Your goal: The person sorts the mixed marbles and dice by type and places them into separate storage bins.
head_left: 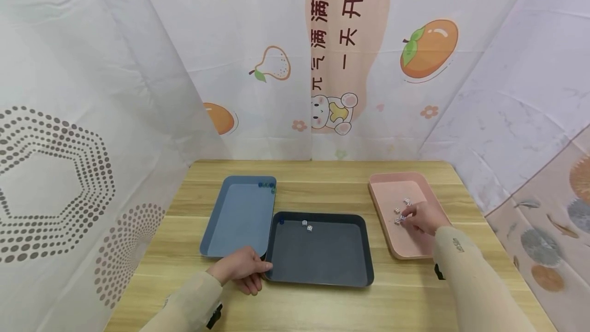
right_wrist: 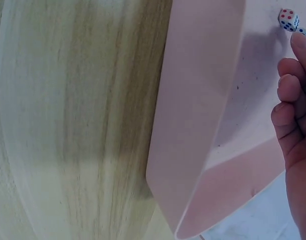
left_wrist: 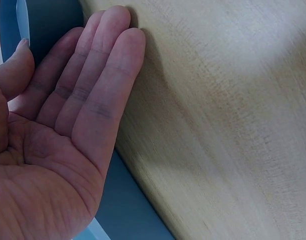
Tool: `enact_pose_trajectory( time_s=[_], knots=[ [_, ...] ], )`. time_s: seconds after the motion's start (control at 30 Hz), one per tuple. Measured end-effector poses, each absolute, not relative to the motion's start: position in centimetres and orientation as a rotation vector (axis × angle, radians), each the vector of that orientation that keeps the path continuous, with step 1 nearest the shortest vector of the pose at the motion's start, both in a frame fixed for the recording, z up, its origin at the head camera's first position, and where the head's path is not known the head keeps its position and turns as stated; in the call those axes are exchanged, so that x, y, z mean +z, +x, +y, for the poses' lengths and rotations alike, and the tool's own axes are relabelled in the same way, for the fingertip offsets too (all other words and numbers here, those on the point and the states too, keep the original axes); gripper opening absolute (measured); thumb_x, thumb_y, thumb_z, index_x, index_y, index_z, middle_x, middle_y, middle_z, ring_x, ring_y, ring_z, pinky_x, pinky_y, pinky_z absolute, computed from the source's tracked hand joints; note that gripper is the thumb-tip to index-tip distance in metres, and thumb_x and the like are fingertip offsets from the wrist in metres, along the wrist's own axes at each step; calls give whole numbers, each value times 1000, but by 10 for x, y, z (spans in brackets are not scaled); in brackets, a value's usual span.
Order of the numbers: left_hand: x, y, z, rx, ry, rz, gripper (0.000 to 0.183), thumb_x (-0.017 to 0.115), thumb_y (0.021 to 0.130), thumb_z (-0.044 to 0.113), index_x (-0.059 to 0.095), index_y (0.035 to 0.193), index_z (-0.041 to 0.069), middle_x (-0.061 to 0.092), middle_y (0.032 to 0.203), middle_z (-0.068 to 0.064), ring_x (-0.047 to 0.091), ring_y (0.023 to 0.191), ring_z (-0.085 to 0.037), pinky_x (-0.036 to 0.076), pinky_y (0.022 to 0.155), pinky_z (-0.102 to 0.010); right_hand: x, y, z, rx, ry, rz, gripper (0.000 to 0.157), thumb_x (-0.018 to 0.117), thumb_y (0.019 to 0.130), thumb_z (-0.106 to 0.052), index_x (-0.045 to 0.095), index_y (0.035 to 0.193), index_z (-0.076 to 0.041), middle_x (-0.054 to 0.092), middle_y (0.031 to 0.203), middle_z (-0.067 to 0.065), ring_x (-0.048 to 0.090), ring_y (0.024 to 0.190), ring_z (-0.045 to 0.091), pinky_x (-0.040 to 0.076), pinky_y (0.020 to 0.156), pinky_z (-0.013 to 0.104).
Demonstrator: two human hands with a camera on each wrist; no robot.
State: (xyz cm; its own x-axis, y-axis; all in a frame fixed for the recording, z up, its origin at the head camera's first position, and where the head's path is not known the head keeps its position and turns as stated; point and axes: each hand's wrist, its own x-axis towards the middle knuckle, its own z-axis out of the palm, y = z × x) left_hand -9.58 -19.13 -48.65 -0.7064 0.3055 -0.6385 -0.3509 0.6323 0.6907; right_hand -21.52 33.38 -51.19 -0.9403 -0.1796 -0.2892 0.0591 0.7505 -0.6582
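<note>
In the head view my left hand is at the near-left corner of the dark grey tray. Its thumb lies over the rim and its other fingers extend along the outside, as the left wrist view also shows. My right hand reaches into the pink tray, pinching a small white die at thumb and fingertips. Right beside it is another white die with red and blue dots. More white dice lie farther back in the pink tray.
A blue tray stands at the left, with several small blue and green dice in its far-right corner. Inside the dark tray are two white dice and a dark blue die. A printed curtain hangs behind the wooden table.
</note>
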Motion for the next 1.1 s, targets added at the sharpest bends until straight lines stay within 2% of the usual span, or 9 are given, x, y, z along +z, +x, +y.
enact_pose_trajectory(
  time_s=[0.23, 0.47, 0.73, 1.1],
  knots=[
    [-487, -96, -192, 1088, -42, 2080, 40, 67, 100, 37, 78, 84, 2, 75, 72, -12, 73, 60, -19, 63, 60, -38, -513, -216, 335, -957, -92, 2632, 18, 75, 86, -7, 76, 102, 2, 59, 56, 0, 50, 50, 10, 42, 47, 24],
    [-486, -95, -192, 1086, -40, 2090, 41, 67, 100, 37, 78, 83, 2, 75, 72, -13, 73, 60, -19, 62, 60, -38, -516, -218, 337, -860, -81, 2655, 9, 76, 85, -5, 77, 94, -2, 61, 66, 1, 54, 57, 12, 46, 51, 24],
    [-485, -94, -191, 1074, -45, 2107, 41, 67, 100, 37, 78, 84, 1, 75, 72, -14, 73, 60, -20, 62, 60, -39, -520, -218, 338, -787, -140, 2678, 15, 79, 86, -11, 76, 98, -2, 61, 63, -1, 54, 57, 12, 44, 52, 25],
    [-486, -94, -191, 1076, -42, 2097, 41, 66, 101, 37, 78, 84, 2, 75, 72, -13, 73, 59, -19, 62, 59, -38, -519, -218, 338, -864, -116, 2654, 12, 78, 84, -8, 75, 94, -2, 61, 64, -1, 55, 57, 11, 46, 53, 25]
  ],
)
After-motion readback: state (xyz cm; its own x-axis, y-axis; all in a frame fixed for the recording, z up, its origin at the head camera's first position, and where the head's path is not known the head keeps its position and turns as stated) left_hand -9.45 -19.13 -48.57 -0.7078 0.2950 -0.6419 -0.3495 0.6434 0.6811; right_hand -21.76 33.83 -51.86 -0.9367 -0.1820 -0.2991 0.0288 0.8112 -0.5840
